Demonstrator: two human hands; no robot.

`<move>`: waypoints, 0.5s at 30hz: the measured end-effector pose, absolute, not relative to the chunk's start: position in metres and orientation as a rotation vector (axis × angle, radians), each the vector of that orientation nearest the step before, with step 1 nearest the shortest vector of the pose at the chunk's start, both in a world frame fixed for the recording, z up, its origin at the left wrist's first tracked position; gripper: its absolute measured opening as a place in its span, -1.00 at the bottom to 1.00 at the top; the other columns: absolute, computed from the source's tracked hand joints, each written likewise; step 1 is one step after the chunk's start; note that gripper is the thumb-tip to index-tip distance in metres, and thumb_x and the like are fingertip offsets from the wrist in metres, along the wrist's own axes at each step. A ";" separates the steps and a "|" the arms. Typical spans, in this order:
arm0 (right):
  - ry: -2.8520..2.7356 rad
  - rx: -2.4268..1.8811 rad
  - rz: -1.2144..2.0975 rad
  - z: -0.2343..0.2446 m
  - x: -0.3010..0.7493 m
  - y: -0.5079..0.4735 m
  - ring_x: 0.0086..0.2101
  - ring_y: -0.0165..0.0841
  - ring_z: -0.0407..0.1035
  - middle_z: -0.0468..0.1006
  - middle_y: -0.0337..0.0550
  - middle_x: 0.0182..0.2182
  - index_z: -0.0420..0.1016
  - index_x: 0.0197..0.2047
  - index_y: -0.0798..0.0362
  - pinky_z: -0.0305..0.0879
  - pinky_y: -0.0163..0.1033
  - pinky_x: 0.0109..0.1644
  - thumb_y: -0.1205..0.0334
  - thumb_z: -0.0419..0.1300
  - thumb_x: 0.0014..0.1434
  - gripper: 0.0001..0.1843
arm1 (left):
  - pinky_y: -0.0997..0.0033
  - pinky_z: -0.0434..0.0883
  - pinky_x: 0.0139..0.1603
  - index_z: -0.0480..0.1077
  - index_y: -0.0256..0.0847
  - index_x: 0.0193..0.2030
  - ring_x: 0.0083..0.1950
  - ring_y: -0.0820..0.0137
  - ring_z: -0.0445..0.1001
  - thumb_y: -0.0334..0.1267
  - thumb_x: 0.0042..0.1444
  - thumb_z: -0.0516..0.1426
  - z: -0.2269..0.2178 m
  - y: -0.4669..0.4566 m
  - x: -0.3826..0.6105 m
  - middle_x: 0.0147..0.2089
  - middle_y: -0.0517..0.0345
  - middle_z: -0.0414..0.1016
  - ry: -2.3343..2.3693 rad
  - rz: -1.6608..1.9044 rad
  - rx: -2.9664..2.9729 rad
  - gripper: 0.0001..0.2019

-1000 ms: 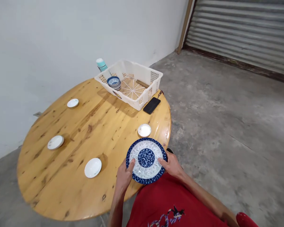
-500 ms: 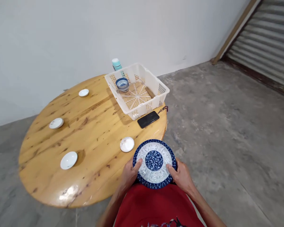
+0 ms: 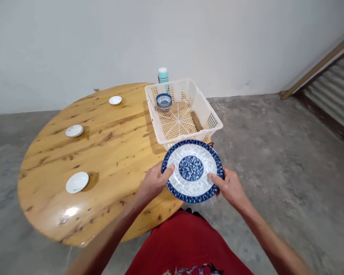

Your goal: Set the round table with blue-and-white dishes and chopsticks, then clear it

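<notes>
I hold a blue-and-white patterned plate [image 3: 192, 170] level in both hands, above the near right edge of a round wooden table [image 3: 109, 152]. My left hand [image 3: 153, 182] grips its left rim, thumb on top. My right hand [image 3: 231, 187] grips the right rim the same way. Just beyond the plate stands a white plastic basket [image 3: 206, 110] with a stack of small blue bowls [image 3: 164, 101] in its far corner.
Three small white saucers [image 3: 77, 182] [image 3: 74, 130] [image 3: 115, 100] lie spread over the left part of the table. A teal bottle [image 3: 162, 74] stands behind the basket. White wall behind, grey concrete floor to the right, a metal shutter [image 3: 335, 95] at far right.
The plate has risen and moved forward toward the basket, hiding the phone and the nearest saucer. My view has swung left, so the table and basket shifted right.
</notes>
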State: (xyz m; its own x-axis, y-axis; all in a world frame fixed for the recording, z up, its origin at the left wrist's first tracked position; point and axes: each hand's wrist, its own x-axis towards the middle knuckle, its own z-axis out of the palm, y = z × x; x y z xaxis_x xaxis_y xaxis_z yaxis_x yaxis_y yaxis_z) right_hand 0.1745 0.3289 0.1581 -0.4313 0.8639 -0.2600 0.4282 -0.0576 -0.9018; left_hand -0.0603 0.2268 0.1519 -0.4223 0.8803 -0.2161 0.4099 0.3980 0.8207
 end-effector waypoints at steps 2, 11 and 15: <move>-1.853 -1.338 1.459 0.174 0.159 0.356 -0.71 -0.42 0.25 0.36 -0.30 -0.70 0.34 -0.50 0.06 0.17 -0.36 -0.70 -0.06 0.26 -0.03 -0.65 | 0.31 0.43 -0.23 0.44 -0.28 -0.33 -0.27 0.24 0.47 0.11 0.16 0.01 0.164 0.247 -0.075 -0.35 0.08 0.51 1.997 0.961 1.134 -0.55; -1.964 -1.196 1.363 0.205 0.077 0.488 -0.62 -0.51 0.32 0.45 -0.19 -0.61 0.39 -0.45 0.19 0.25 -0.43 -0.56 0.17 0.25 0.07 -0.76 | 0.16 0.52 -0.18 0.42 -0.43 -0.17 -0.12 0.23 0.56 0.04 0.29 -0.05 0.163 0.375 -0.154 -0.27 0.07 0.44 2.021 1.237 1.068 -0.51; -2.090 -1.179 1.373 0.190 0.040 0.550 -0.49 -0.45 0.42 0.50 -0.10 -0.49 0.41 -0.40 0.27 0.32 -0.36 -0.43 0.21 0.19 0.15 -0.75 | 0.04 0.48 -0.18 0.40 -0.48 -0.08 -0.05 0.16 0.56 0.02 0.33 -0.17 0.136 0.421 -0.173 -0.22 0.07 0.42 2.085 1.224 0.969 -0.45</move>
